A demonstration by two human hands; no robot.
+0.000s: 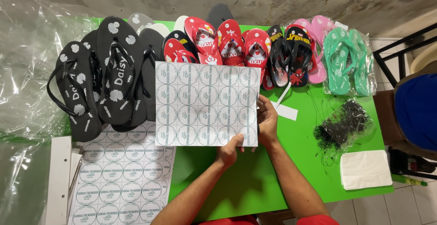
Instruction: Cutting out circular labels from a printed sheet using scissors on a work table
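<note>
Sticker sheet (207, 103): white, rectangular, printed with a grid of round green-outlined labels; held flat above the middle of the green worktop (300, 138), long axis running left to right. Pinched at its lower right corner: left hand (229, 150) under the bottom edge, right hand (267, 121) at the right edge, fingers of both closed on the sheet, equally near. Behind, along the far edge, a row of flip-flops (214, 43). More sheets (120, 179) at the near left corner.

black flip-flops (114, 70) | mint flip-flops (348, 61) | white cloth (365, 169) | green table (291, 156)
</note>
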